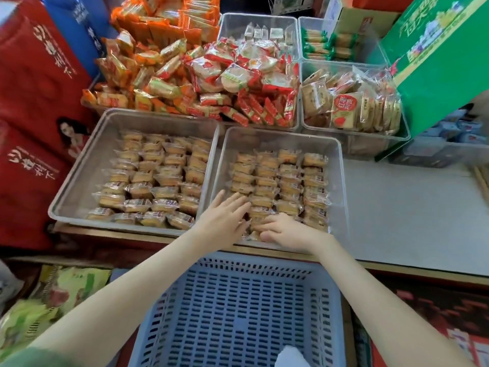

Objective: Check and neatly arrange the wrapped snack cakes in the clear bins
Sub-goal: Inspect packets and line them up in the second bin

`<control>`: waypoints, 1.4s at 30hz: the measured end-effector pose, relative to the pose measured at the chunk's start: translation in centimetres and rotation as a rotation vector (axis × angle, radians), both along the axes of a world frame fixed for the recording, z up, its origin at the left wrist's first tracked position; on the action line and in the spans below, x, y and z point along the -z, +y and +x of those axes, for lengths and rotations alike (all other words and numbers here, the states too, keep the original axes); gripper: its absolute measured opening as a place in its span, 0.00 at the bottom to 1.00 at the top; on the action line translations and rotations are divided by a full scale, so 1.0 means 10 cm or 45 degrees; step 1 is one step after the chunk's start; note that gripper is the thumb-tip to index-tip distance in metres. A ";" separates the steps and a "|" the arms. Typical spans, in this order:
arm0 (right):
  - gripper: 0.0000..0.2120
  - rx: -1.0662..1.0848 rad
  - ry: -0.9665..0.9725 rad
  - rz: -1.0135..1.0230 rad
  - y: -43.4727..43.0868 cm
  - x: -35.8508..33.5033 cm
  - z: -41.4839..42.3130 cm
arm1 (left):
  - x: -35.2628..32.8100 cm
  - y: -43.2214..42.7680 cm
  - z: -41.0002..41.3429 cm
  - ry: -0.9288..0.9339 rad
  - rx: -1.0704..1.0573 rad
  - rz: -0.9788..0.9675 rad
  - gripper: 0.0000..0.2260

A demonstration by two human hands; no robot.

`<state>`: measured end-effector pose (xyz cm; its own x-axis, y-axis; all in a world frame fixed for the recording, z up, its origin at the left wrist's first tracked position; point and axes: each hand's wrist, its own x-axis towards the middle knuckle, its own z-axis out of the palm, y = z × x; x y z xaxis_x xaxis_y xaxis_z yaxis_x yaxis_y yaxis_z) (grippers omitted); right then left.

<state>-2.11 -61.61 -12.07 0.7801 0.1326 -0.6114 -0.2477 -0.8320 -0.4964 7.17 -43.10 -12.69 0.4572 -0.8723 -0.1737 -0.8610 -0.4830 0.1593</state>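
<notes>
Here both hands are in the right bin (pixel 341 154), at its near edge; the snack cakes (pixel 288 181) lie in four lines that run away from the person, and each cake has its long side going left to right. The left hand (pixel 225 218) lies flat with straight fingers on the cakes in the near left corner; its grip is wide and holds nothing. The right hand (pixel 284 231) rests just beside it on the front row, with its fingers bent down toward the left; whether its grip has a cake in it cannot be told. The cakes that seem to need fixing are right under and between the two hands; the left hand is nearer the left line, the right hand nearer the middle lines. The next move looks like a small push or lift, with each cake kept long side across.

The left bin (pixel 79 181) sits touching the right one, and its own cakes (pixel 158 176) already lie in lines. Both bins stand on a bench (pixel 410 213) with a grey top; behind them are more bins heaped with red and orange packs (pixel 211 75); a blue basket (pixel 238 313) sits low, near the person.
</notes>
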 end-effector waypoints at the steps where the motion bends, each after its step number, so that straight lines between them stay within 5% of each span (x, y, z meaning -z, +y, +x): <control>1: 0.18 -0.024 -0.020 -0.048 0.00 0.05 0.03 | 0.01 -0.03 0.07 -0.069 -0.007 0.013 0.25; 5: 0.18 -0.015 -0.198 -0.223 0.00 0.10 0.20 | 0.08 -0.23 0.32 -0.192 -0.082 -0.016 0.26; 9: 0.06 0.201 -0.604 -0.162 -0.21 0.08 0.47 | 0.08 -0.57 0.45 -0.144 -0.197 -0.042 0.28; 12: 0.15 0.441 -0.849 -0.429 -0.53 0.10 0.76 | 0.16 -0.82 0.52 -0.094 -0.238 -0.016 0.29; 16: 0.26 0.397 -0.704 -0.713 -0.91 0.21 1.08 | 0.34 -1.06 0.63 -0.007 -0.216 0.039 0.29; 24: 0.16 0.181 -0.703 -1.008 -1.09 0.33 1.25 | 0.46 -1.15 0.76 0.115 -0.230 0.253 0.28; 28: 0.15 0.418 -1.082 -0.762 -1.16 0.25 1.06 | 0.41 -1.14 0.75 0.172 -0.267 0.234 0.28; 31: 0.15 0.626 -1.283 -0.490 -1.13 -0.06 0.85 | 0.26 -1.19 0.67 0.411 -0.434 -0.041 0.26; 36: 0.16 1.103 -0.967 0.311 -0.81 -0.69 0.45 | -0.32 -1.20 0.42 1.198 -0.757 -0.795 0.21; 42: 0.06 1.292 -0.875 0.701 -0.37 -1.07 0.02 | -0.90 -0.76 0.15 1.426 -0.902 -1.000 0.05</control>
<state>-1.86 -65.26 -1.37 0.8045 -0.5830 -0.1137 -0.1986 -0.0836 -0.9765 8.67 -50.70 -3.70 0.7567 -0.5728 -0.3151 0.2321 -0.2152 0.9486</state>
